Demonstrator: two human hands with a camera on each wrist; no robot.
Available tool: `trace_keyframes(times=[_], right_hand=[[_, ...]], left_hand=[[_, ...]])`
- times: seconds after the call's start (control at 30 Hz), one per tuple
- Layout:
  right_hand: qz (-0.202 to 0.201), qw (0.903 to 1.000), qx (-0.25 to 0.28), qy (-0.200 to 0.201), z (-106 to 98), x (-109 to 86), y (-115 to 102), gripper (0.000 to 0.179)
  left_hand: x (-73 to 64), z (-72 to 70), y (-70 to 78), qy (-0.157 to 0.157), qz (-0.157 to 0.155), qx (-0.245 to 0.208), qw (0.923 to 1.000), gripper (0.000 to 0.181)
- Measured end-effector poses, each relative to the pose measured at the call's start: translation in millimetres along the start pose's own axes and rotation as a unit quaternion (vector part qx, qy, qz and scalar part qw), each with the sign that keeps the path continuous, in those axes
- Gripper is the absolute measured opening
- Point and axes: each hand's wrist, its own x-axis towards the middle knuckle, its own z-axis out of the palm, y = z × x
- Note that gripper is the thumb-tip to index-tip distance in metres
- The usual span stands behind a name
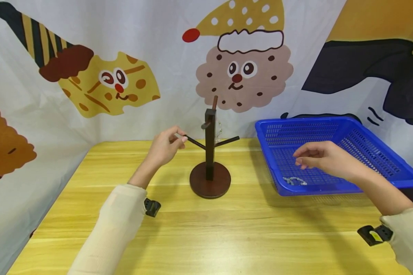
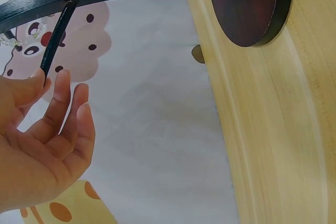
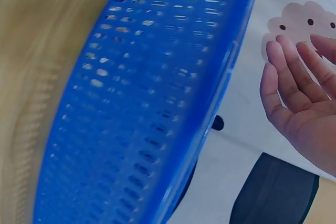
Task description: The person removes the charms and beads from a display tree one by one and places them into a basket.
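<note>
Dark peg stand (image 1: 210,156), upright on the bench (image 1: 206,233) left of a blue basket (image 1: 316,190), could tip if the left hand (image 1: 166,147), fingers pinching its left peg (image 1: 195,142), tugs sideways, while the right hand (image 1: 326,158), fingers loosely bent, holds nothing.

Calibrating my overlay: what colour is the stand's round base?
The base is dark reddish-brown, clearest in the head view.

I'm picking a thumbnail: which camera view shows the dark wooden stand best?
The head view: the dark wooden stand appears nearly whole and upright there. The left wrist view shows it sideways, cropped at the picture's edge; the right wrist view shows none of it.
</note>
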Motion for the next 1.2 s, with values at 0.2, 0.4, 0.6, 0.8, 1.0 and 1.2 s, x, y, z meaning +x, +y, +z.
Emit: trace_keyframes(times=[0.2, 0.4, 0.6, 0.8, 1.0, 1.2], right_hand=[[-0.014, 0.9999, 0.006, -0.004, 1.0, 10.5, -13.8, 0.017], [-0.037, 0.9993, 0.0, -0.009, 4.1, 21.3, -29.9, 0.016], [-0.051, 0.9986, 0.005, -0.013, 9.1, 31.9, -44.3, 0.016], [-0.063, 0.9978, 0.008, -0.022, 18.2, 43.0, -57.3, 0.016], [-0.08, 0.9963, 0.016, -0.025, 27.1, 54.1, -69.5, 0.014], [-0.099, 0.995, 0.01, -0.012, 34.6, 64.0, -78.7, 0.014]], left_hand=[[-0.6, -0.5, -0.3, 0.001, -0.003, 0.005, 1.0, 0.018], [0.4, -0.4, -0.9, 0.003, -0.004, 0.006, 1.0, 0.017], [0.1, -1.3, -0.5, 0.001, -0.001, 0.003, 1.0, 0.018], [0.0, -1.3, -0.2, 0.001, -0.001, 0.002, 1.0, 0.018], [0.2, -0.6, -0.5, 0.001, -0.002, 0.003, 1.0, 0.018], [0.2, 0.1, -1.1, 0.002, -0.003, 0.0, 1.0, 0.017]])
